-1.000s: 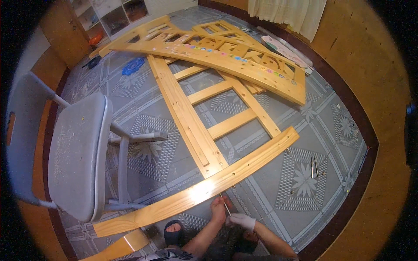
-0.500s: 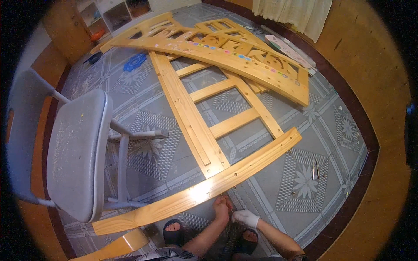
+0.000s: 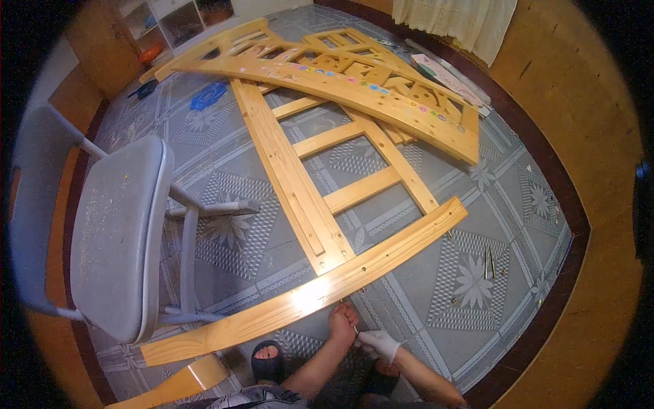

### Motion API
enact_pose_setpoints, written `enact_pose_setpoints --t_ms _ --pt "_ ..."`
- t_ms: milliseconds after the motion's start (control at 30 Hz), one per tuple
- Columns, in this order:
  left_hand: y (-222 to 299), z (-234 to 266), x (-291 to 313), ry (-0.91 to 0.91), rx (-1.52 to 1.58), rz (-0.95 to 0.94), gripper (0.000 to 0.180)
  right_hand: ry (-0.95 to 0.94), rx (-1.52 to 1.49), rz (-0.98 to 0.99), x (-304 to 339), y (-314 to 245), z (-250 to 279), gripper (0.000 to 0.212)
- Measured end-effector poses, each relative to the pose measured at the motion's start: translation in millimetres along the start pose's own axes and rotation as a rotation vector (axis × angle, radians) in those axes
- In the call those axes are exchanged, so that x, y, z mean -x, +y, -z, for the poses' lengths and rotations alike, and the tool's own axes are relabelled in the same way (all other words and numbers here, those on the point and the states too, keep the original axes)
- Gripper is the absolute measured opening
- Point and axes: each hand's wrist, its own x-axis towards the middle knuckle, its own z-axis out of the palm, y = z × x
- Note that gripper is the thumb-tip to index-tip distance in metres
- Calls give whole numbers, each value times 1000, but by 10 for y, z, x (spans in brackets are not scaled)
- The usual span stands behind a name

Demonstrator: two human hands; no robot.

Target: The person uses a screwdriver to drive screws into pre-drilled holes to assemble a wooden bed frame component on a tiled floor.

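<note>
Left hand [image 3: 343, 320] bare, against the rail [image 3: 306, 298]; gloved right hand [image 3: 379, 343] pinches a thin tool [image 3: 354, 328]. Left grip unclear. Patterned floor [image 3: 470, 286]; grey chair [image 3: 116, 238] nearby.

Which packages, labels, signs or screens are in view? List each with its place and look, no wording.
Small stickers: a row along the far curved wooden rail, round dots in pink, blue and yellow.
Flat package: on the floor beyond that rail, below the curtain, a long pale rectangle with pink print.
No signs or screens show.
</note>
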Motion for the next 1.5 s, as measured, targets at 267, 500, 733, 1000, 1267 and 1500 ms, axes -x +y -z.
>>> enact_pose_setpoints --t_ms 267,500,733,1000,1267,1500 --pt "26 -3 1 -18 27 61 12 180 -341 90 -84 163 -344 33" --pt "28 52 -29 -36 -27 0 15 528 739 140 65 -237 -458 31" --pt "82 -22 3 -51 128 155 15 28 -222 169 159 -27 -165 22" --pt "99 54 -58 -147 192 222 17 -421 -1093 66 137 3 -325 23" --pt "126 75 -66 -153 199 247 17 -632 -1548 137 68 -64 -449 32" --pt "144 108 -59 -162 154 256 12 -341 -1233 40 40 80 -383 28"
